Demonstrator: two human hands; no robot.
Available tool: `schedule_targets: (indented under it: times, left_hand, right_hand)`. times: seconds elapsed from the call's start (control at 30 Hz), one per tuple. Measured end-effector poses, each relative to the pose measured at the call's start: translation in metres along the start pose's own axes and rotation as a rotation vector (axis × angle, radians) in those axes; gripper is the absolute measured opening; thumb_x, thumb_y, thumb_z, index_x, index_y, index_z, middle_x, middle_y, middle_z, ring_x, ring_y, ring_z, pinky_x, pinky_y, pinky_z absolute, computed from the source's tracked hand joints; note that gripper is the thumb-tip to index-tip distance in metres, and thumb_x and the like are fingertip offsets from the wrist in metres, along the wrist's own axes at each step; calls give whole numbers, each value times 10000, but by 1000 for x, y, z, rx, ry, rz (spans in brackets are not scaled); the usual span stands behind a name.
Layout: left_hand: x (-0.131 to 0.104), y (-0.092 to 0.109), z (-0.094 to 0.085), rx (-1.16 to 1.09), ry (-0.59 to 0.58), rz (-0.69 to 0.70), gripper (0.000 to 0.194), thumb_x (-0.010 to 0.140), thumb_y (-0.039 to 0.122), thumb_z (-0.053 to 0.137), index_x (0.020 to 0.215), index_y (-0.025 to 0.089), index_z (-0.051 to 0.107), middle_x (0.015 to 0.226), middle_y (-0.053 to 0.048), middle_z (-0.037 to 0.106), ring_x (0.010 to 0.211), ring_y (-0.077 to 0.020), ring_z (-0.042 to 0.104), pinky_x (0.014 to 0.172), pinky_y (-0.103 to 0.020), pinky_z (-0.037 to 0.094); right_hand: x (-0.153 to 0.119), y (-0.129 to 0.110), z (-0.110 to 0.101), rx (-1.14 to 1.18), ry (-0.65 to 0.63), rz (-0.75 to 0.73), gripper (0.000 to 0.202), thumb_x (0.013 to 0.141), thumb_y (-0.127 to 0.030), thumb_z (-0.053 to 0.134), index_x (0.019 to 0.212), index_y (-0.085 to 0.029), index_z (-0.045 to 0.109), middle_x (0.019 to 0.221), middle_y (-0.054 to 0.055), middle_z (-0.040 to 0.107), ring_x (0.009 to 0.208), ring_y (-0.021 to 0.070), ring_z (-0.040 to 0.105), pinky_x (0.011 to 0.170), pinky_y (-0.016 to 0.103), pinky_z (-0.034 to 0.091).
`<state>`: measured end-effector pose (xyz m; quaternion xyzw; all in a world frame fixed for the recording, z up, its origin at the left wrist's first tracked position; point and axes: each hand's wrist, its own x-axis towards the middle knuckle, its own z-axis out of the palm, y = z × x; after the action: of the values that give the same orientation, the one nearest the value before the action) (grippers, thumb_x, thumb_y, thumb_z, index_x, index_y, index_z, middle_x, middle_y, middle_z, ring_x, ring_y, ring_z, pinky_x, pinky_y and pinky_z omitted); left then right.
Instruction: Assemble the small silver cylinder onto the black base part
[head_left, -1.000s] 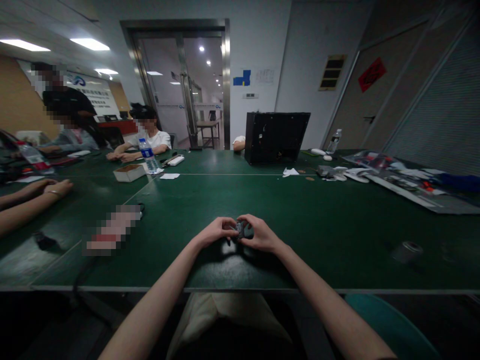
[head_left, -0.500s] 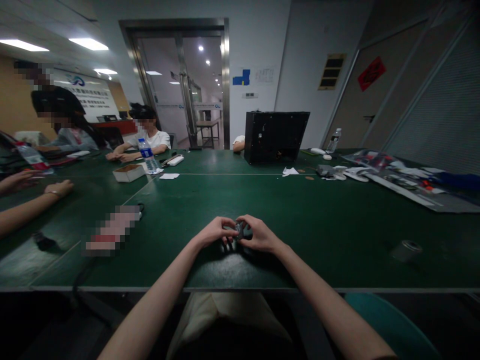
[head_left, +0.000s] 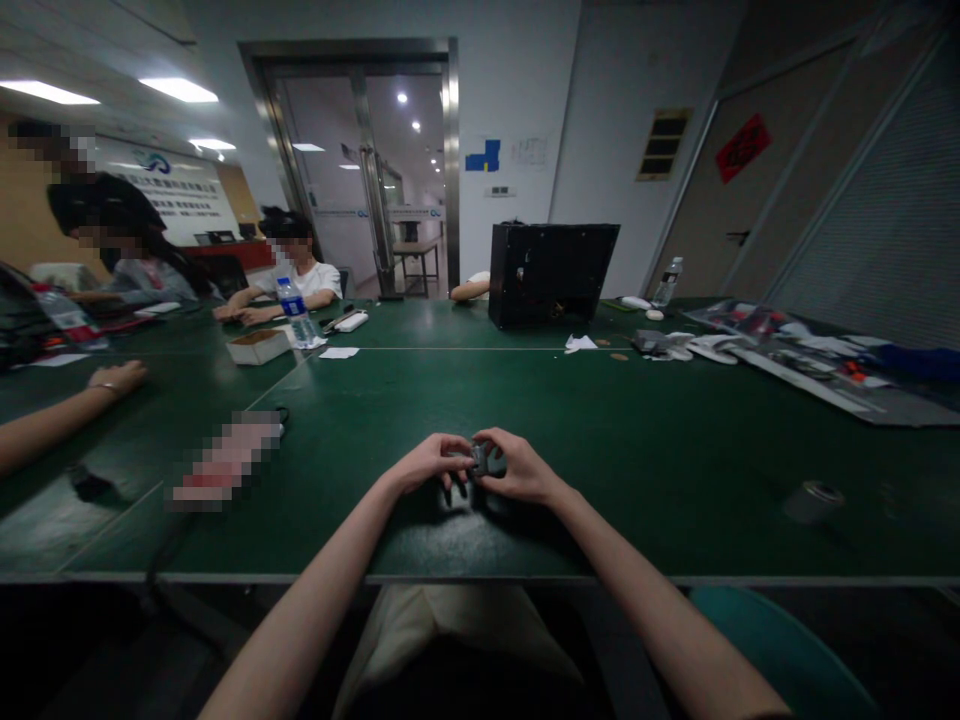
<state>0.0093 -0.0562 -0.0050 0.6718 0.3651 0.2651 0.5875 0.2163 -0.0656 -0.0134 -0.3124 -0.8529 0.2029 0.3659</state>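
Note:
Between my two hands, just above the green table (head_left: 637, 430), is a small grey metal-looking part (head_left: 479, 460); its exact kind is too small to tell. My left hand (head_left: 435, 462) closes on its left side with thumb and fingers. From the other side my right hand (head_left: 516, 466) pinches it between thumb and forefinger. On the table to the right sits a grey cylinder (head_left: 814, 503). A small black object (head_left: 88, 482) lies far to the left.
A blurred-out pink item (head_left: 229, 458) lies left of my forearm. Beyond are an open box (head_left: 257, 346), a water bottle (head_left: 298, 315) and a black casing (head_left: 553, 275). Another person's forearm (head_left: 67, 425) rests at left. A cluttered board (head_left: 840, 370) occupies the far right.
My hands stay nearly still, with the grey part turned slightly between them. At left, one of the other person's hands has drawn out of view, and a standing person has shifted left.

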Motion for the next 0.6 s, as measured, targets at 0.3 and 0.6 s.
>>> schedule_targets:
  times: [0.3, 0.6]
  left_hand:
    - [1, 0, 0, 4, -12, 31, 367, 722, 307, 703, 1013, 101, 617, 923, -93, 646, 655, -120, 585, 477, -177, 446]
    - [2, -4, 1, 4, -26, 43, 366, 742, 306, 689, 1032, 109, 584, 902, -79, 636, 649, -118, 593, 482, -177, 471]
  right_hand:
    - [-1, 2, 1, 10, 17, 0, 480, 662, -219, 686, 1111, -166, 523, 994, 60, 609, 832, 168, 586, 741, 279, 460]
    - [0, 4, 1, -11, 4, -4, 484, 653, -195, 691, 1107, -162, 527, 977, 57, 600, 811, 162, 571, 737, 273, 456]
